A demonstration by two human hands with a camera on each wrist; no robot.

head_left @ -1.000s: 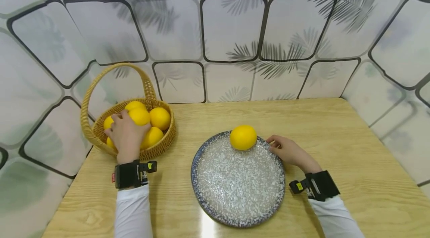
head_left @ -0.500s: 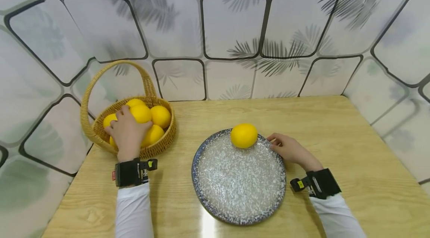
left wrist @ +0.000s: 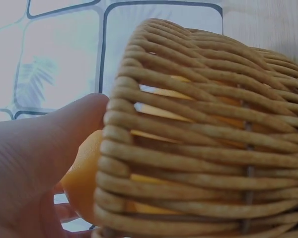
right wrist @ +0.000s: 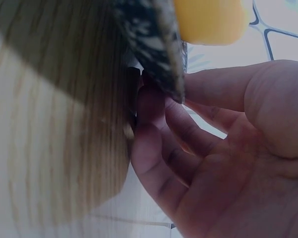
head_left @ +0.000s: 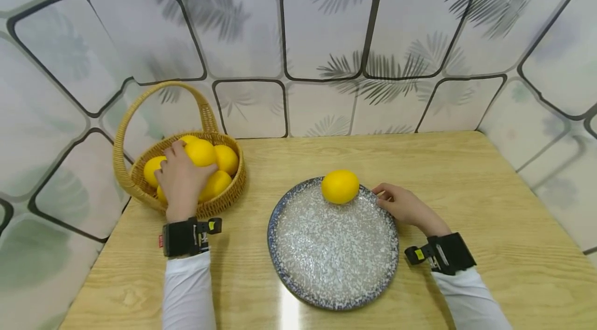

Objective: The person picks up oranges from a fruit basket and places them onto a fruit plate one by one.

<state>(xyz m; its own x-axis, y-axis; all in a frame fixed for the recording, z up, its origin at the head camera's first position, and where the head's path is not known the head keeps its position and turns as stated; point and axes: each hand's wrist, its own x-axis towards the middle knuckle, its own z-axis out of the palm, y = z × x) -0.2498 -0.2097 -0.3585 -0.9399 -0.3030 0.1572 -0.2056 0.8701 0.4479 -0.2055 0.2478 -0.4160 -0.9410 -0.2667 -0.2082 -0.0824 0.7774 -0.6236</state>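
In the head view my left hand (head_left: 184, 185) is inside the wicker basket (head_left: 233, 185). Its thumb and fingers curl around a yellow lemon (head_left: 201, 152) at the top of the pile; the palm's underside is hidden there. The left wrist view has the thumb and fingers about the lemon (left wrist: 84, 173), partly behind the basket's woven wall (left wrist: 198, 144). My right hand (head_left: 403, 205) pinches the right rim of a round speckled plate (head_left: 336, 252). The right wrist view shows the thumb above the plate rim (right wrist: 156, 49) and fingers beneath it. Another lemon (head_left: 340, 186) lies at the plate's far edge.
Several more lemons (head_left: 226, 159) fill the basket, whose tall handle (head_left: 122, 138) arches over its left side. Everything stands on a light wooden table (head_left: 448, 164). A patterned wall covering (head_left: 322, 34) rises behind the table and along both sides.
My left hand and the top lemon have shifted slightly right within the basket. The right hand keeps its hold on the plate. The whole head view has drifted a little.
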